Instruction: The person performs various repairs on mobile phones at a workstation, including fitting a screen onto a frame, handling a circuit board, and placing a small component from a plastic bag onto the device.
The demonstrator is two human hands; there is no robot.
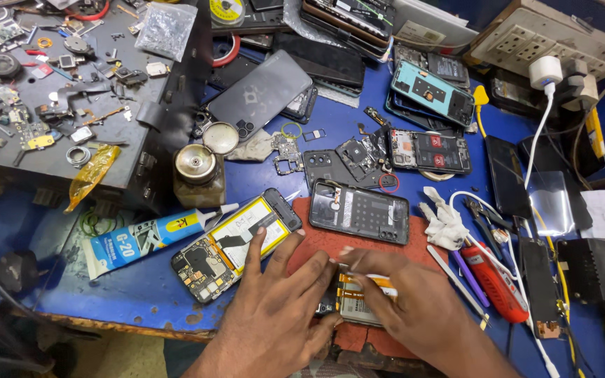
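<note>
My left hand (278, 301) lies flat on a red mat (320, 241), its fingertips pressing the left edge of a small phone part with an orange flex cable (358, 297). My right hand (407, 304) pinches a thin tool whose tip touches the top of that part. An opened phone with a yellow-edged battery and bare circuit board (236, 245) lies just left of my left hand. A black phone frame (360, 211) rests at the mat's far edge.
A blue and white glue tube (145, 238), a small metal-lidded jar (197, 173), a red-handled screwdriver (493, 280), a white cloth (444, 222), several phones and back covers, a white power strip (551, 45) and a grey parts tray (50, 91) crowd the blue bench.
</note>
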